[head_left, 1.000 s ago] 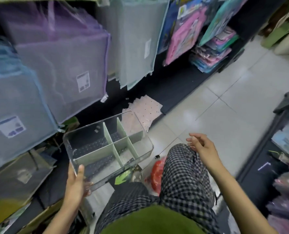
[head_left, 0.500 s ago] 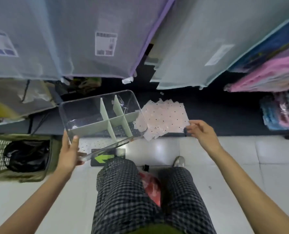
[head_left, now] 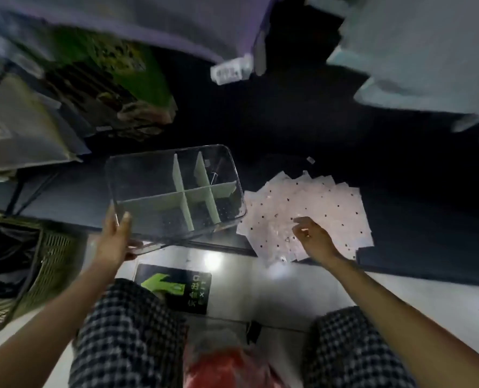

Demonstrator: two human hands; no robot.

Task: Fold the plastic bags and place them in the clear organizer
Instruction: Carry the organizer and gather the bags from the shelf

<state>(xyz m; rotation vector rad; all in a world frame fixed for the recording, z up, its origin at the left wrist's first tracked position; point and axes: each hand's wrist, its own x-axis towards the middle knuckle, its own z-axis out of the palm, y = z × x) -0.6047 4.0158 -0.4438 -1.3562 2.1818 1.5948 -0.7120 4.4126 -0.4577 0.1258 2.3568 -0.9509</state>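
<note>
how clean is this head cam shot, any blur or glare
Head view: heavy motion blur smears the hanging mesh bags at the top; glare spots sit on the white floor tile; the clear plastic divided organizer in the left hand stays fairly sharp; the dark shelf is underexposed.

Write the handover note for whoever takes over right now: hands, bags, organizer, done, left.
Left hand: grips the near corner of the clear organizer, holding it above the dark shelf.
Right hand: over the bags, fingers loosely curled; whether it touches them cannot be told.
Bags: spread flat in a loose pile on the shelf, right of the organizer.
Done: nothing folded; no bags visible in the compartments.
Left: fold the bags and put them in.
</note>
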